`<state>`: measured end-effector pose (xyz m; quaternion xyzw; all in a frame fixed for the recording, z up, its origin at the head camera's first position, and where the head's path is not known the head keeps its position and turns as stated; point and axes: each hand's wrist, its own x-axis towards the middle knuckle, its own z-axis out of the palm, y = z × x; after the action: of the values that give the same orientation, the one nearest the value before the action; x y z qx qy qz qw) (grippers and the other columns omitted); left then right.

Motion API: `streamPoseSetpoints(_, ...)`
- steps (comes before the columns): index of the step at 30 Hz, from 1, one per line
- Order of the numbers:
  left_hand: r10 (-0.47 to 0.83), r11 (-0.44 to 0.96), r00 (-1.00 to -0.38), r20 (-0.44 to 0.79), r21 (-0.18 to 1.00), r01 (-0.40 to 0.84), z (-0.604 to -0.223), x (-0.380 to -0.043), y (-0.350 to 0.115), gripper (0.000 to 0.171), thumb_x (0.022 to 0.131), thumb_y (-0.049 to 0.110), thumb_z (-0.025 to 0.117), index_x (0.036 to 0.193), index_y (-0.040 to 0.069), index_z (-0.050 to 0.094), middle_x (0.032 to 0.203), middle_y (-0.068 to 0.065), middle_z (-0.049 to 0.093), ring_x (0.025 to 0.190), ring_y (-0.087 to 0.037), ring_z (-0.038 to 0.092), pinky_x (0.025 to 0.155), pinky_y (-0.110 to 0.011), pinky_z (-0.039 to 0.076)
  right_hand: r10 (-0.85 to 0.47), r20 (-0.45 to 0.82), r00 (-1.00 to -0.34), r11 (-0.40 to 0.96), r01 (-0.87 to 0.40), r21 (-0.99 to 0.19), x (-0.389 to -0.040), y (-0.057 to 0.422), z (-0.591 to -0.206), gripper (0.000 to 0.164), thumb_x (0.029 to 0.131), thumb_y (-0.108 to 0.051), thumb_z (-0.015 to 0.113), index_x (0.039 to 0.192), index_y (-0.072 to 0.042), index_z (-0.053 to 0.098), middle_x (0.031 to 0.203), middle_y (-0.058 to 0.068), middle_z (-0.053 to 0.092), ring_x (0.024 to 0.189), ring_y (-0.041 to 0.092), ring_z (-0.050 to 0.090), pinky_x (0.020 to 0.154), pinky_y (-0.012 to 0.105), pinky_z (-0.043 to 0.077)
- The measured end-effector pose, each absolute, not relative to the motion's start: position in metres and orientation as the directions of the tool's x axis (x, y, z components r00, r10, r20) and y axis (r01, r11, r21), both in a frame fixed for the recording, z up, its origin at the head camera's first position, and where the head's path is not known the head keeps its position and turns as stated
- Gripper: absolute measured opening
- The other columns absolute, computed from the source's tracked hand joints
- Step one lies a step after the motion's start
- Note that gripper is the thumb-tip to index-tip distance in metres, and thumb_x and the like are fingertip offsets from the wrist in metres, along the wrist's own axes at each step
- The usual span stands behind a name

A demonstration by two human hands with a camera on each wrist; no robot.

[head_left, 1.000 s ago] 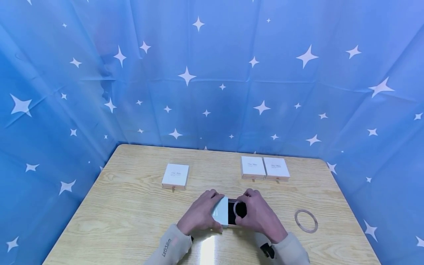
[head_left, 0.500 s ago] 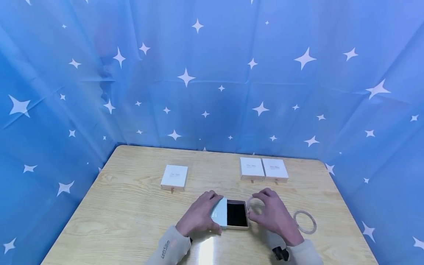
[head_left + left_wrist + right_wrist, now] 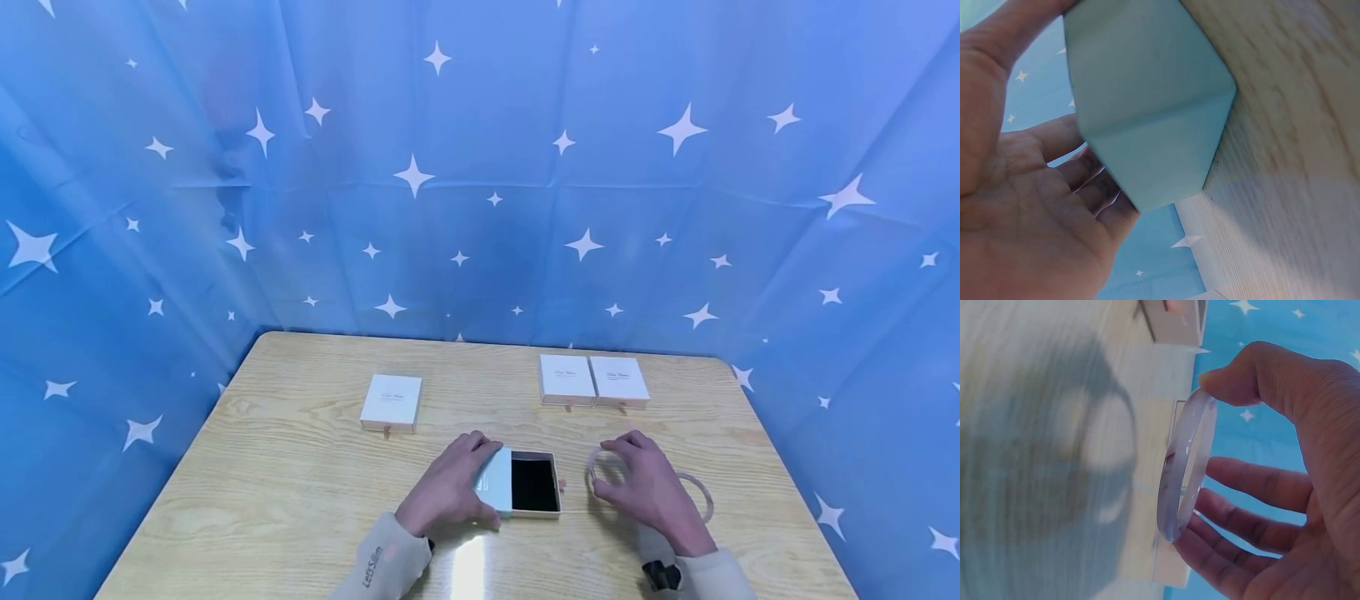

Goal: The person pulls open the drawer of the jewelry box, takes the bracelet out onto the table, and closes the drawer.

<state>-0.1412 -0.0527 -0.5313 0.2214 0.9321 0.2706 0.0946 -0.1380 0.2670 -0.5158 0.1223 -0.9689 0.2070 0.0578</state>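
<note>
My left hand (image 3: 450, 485) grips the pale blue-green sleeve (image 3: 496, 483) of a small drawer box, thumb on the near side and fingers on the far side. Out of the sleeve's right end sticks the drawer (image 3: 557, 512), its black lining bare and a small pink tab on its end. To the right of the box, my right hand (image 3: 651, 487) pinches a translucent whitish bangle (image 3: 1175, 475) between thumb and fingers. The right wrist view shows the bangle raised off the table, its shadow beside it. Partly behind the right hand lies a second bangle (image 3: 707, 498).
One closed white box (image 3: 392, 400) stands at the back left of the wooden table (image 3: 285, 467). Two more, a left white box (image 3: 566, 377) and a right white box (image 3: 618, 379), sit side by side at the back right. A blue star-patterned curtain (image 3: 495, 275) hangs behind.
My right hand has lifted the bangle out of the drawer and carried it right, baring the black lining. My left hand keeps its hold on the sleeve.
</note>
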Motion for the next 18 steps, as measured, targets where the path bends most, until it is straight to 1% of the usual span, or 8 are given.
streamPoseSetpoints(4, 0.462, 0.751, -0.885, -0.061, 0.557, 0.354, -0.530, -0.141, -0.053, 0.107, 0.060, 0.043, 0.098, 0.152, 0.018, 0.049, 0.136, 0.005, 0.056, 0.120, -0.013, 0.051, 0.103, -0.035, 0.051, -0.221, 0.159, -0.962, 0.889, -0.265, -0.373, -0.135, 0.272, -0.519, 0.049, 0.073, -0.027, 0.087, 0.116, -0.007, 0.075, 0.107, 0.007, 0.067, 0.093, 0.022, 0.064, 0.076, 0.039, 0.055)
streamPoseSetpoints(11, 0.465, 0.749, -0.884, -0.057, 0.558, 0.358, -0.531, -0.141, -0.053, 0.108, 0.060, 0.043, 0.097, 0.153, 0.018, 0.048, 0.136, 0.006, 0.055, 0.120, -0.012, 0.051, 0.103, -0.034, 0.050, -0.254, 0.173, -0.952, 0.882, -0.301, -0.363, -0.126, 0.279, -0.523, 0.049, 0.072, -0.027, 0.089, 0.115, -0.008, 0.075, 0.109, 0.005, 0.067, 0.100, 0.023, 0.063, 0.082, 0.042, 0.056)
streamPoseSetpoints(16, 0.470, 0.743, -0.881, -0.059, 0.565, 0.358, -0.532, -0.141, -0.053, 0.107, 0.061, 0.042, 0.097, 0.153, 0.018, 0.048, 0.135, 0.006, 0.055, 0.118, -0.012, 0.050, 0.102, -0.034, 0.050, -0.276, 0.196, -0.941, 0.877, -0.329, -0.349, -0.120, 0.284, -0.525, 0.050, 0.070, -0.024, 0.090, 0.115, -0.007, 0.075, 0.108, 0.004, 0.066, 0.100, 0.022, 0.062, 0.079, 0.038, 0.056)
streamPoseSetpoints(18, 0.468, 0.743, -0.882, -0.063, 0.568, 0.354, -0.532, -0.141, -0.054, 0.107, 0.061, 0.042, 0.097, 0.153, 0.018, 0.048, 0.136, 0.007, 0.055, 0.118, -0.011, 0.050, 0.102, -0.033, 0.050, -0.267, 0.200, -0.943, 0.879, -0.324, -0.351, -0.119, 0.286, -0.524, 0.051, 0.071, -0.024, 0.090, 0.116, -0.007, 0.075, 0.108, 0.004, 0.066, 0.098, 0.022, 0.062, 0.076, 0.036, 0.055)
